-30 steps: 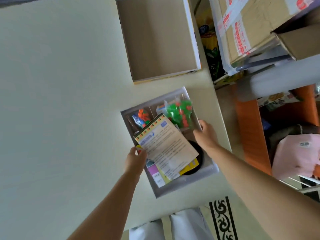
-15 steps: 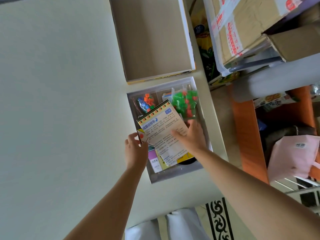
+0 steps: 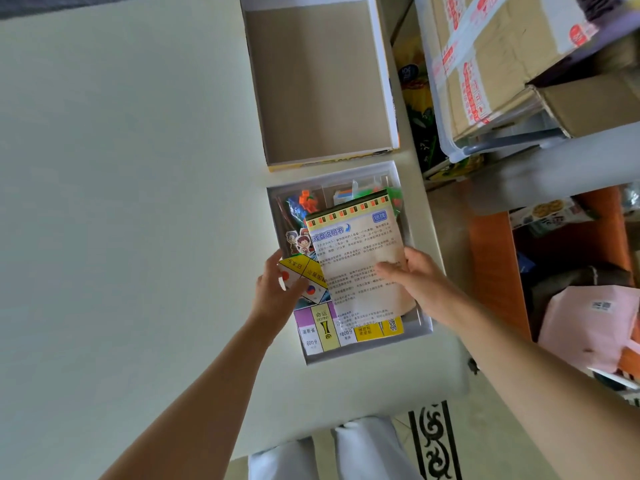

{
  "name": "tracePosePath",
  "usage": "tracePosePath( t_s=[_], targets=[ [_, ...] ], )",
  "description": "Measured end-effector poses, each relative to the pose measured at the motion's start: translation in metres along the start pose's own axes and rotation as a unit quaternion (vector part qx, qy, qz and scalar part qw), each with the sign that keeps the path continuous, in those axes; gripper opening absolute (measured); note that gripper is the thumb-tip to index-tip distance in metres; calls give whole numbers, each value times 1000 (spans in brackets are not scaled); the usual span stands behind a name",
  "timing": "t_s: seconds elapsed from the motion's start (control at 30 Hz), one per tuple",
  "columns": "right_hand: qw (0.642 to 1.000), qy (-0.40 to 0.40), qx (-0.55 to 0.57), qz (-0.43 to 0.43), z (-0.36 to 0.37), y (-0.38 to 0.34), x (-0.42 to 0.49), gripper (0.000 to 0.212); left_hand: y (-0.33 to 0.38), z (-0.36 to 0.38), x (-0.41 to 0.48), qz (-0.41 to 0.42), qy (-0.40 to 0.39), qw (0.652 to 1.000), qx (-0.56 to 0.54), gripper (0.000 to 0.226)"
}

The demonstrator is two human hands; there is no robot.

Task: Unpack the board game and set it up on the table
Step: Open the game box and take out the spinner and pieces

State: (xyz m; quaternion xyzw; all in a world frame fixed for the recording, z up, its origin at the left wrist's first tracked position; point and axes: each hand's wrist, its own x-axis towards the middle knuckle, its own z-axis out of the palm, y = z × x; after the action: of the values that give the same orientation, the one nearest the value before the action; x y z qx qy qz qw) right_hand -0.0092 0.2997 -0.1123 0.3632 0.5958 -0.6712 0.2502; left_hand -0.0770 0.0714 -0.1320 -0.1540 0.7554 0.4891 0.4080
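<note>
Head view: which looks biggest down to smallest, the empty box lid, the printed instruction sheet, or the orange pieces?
Largest to smallest:
1. empty box lid
2. instruction sheet, smaller even though it is nearer the camera
3. orange pieces, clearly smallest

from my feed this reads as a lived-in room in a home, partly given over to storage. a plain pale table carries an opened board game box by its right edge, and just past that edge a taped cardboard shipping box sits in a clear plastic bin. lower on that side i see an orange cabinet, a snack packet, a pink bag, and a floor strip with a black scroll pattern below the table's near edge.
</note>
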Motion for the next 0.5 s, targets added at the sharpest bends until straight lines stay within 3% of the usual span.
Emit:
tracePosePath(
  t_s=[0.1,0.17,0.3,0.37,0.5],
  targets=[
    [999,-20,38,3,4,-9,-4,38,5,-23,-8,-55,-70,987,-130,39],
    [1000,-13,20,1,17,-14,-3,31,0,-38,-14,-70,-90,979,-169,24],
    [995,94,-20,7,67,-24,13,13,-22,-79,-19,-95,74,937,-327,6],
    [991,136,-2,-5,98,-38,27,13,-35,-112,-14,-58,148,895,-417,15],
    [987,145,-52,-40,151,-74,63,13,-52,-169,-5,2,218,856,-468,40]
  ],
)
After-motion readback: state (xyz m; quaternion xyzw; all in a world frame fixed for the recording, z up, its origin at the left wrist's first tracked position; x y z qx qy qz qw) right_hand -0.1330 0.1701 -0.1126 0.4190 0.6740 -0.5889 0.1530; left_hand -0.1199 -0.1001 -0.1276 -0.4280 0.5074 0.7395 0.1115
